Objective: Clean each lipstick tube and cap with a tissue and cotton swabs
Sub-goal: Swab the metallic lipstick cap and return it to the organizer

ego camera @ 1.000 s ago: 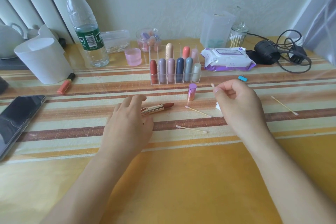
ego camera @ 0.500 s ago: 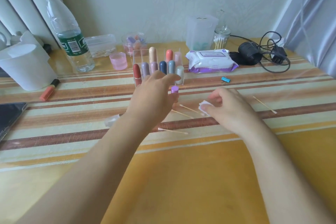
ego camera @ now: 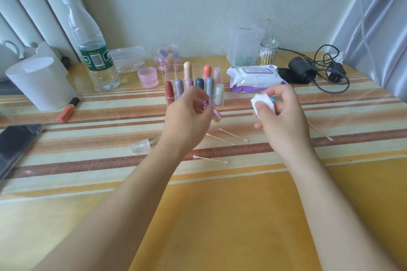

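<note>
Holding a small purple lipstick cap (ego camera: 214, 112) pinched in its fingers, the left hand (ego camera: 187, 121) hangs above the striped table (ego camera: 88, 160), while the right hand (ego camera: 279, 116) grips a folded white tissue (ego camera: 263, 102). Both hands partly hide the clear organizer (ego camera: 195, 86) of upright lipsticks and the wipes pack (ego camera: 253, 75) behind. Three cotton swabs (ego camera: 233, 135) lie between the wrists; an opened lipstick tube (ego camera: 143, 145) lies left of the left wrist.

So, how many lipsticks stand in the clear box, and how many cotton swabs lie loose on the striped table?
Capsule-shaped lipsticks standing in the clear plastic organiser box: 9
Thin wooden-stick cotton swabs lying loose on the striped yellow table: 4
Total: 13
</note>
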